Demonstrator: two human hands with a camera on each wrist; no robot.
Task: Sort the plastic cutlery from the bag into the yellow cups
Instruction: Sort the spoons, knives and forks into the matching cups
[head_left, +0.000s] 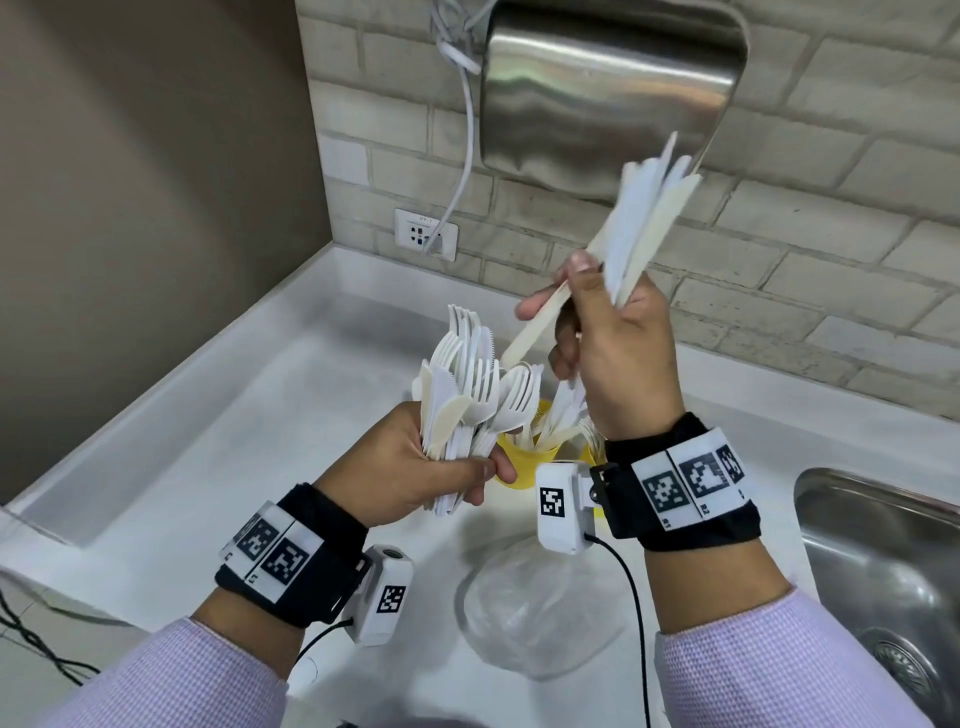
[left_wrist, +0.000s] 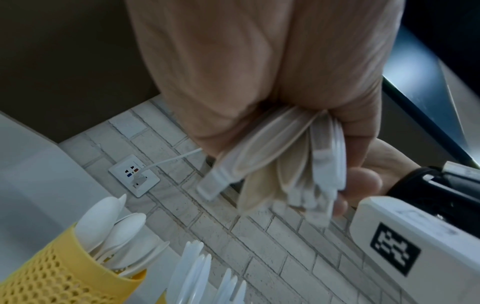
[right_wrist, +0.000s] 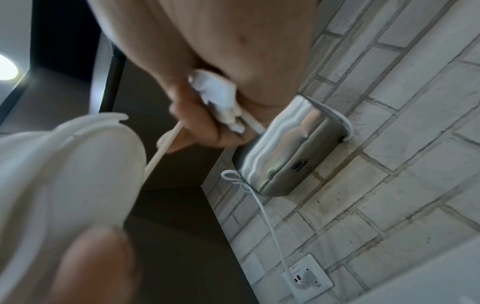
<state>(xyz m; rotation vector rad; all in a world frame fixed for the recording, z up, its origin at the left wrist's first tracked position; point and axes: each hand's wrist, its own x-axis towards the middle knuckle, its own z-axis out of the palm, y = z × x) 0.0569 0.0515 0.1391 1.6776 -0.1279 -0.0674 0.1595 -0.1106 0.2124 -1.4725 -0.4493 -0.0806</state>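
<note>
My left hand (head_left: 415, 467) grips a mixed bundle of white and cream forks, knives and spoons (head_left: 462, 395) by the handles, heads up, just left of a yellow cup (head_left: 519, 467). In the left wrist view the handle ends (left_wrist: 285, 168) stick out below the fist. My right hand (head_left: 608, 343) is raised above the cups. It holds a fan of knives (head_left: 649, 223) pointing up and right, and pinches a single cream piece (head_left: 540, 322) that slants down towards the cup. A meshed yellow cup (left_wrist: 59, 273) holds spoons; serrated knives (left_wrist: 192, 273) stand beside it.
A crumpled clear plastic bag (head_left: 540, 608) lies on the white counter (head_left: 234, 441) in front of the cups. A steel sink (head_left: 883, 571) is at the right. A steel wall unit (head_left: 613, 88) with a white cable (head_left: 470, 130) hangs above; a socket (head_left: 426, 234) is below it.
</note>
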